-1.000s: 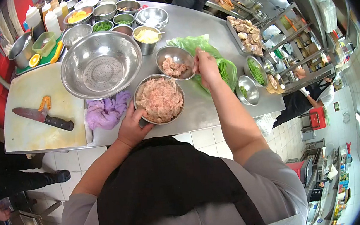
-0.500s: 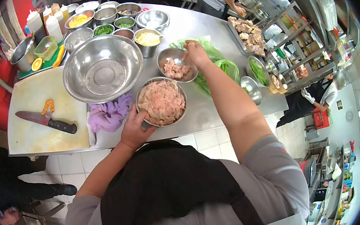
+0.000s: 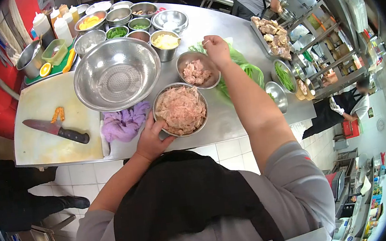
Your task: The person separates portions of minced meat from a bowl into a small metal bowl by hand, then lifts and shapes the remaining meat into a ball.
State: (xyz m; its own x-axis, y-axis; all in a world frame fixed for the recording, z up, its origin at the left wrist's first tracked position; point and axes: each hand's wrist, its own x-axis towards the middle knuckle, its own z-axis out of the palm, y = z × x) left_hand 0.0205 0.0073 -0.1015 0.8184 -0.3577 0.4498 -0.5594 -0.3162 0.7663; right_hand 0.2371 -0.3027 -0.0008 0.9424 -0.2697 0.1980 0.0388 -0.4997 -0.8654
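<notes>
My left hand [image 3: 153, 138] is closed on the near-left rim of a steel bowl [image 3: 206, 117], thumb over the edge. That bowl is heaped with pale pink minced raw meat [image 3: 180, 110]. Just behind it sits a smaller steel bowl [image 3: 215, 77] with chunks of pinkish raw meat [image 3: 195, 71]. My right hand [image 3: 218, 52] is raised by that bowl's far right rim, fingers curled together; whatever they may hold is hidden. Green leaves in a plastic bag [image 3: 253, 73] lie beneath and right of my right forearm.
A large colander [image 3: 87, 77] and purple cloth [image 3: 125, 123] lie to the left. A knife [image 3: 73, 134] rests on the cutting board [image 3: 36, 101]. Ingredient tubs [image 3: 164, 53] line the back; a tray of meat pieces [image 3: 259, 38] stands right. Co-workers stand around.
My right hand has lifted up and away from the smaller bowl, its fingers curling. My left hand keeps its hold. The view has shifted slightly, and a co-worker's hands have appeared at far left.
</notes>
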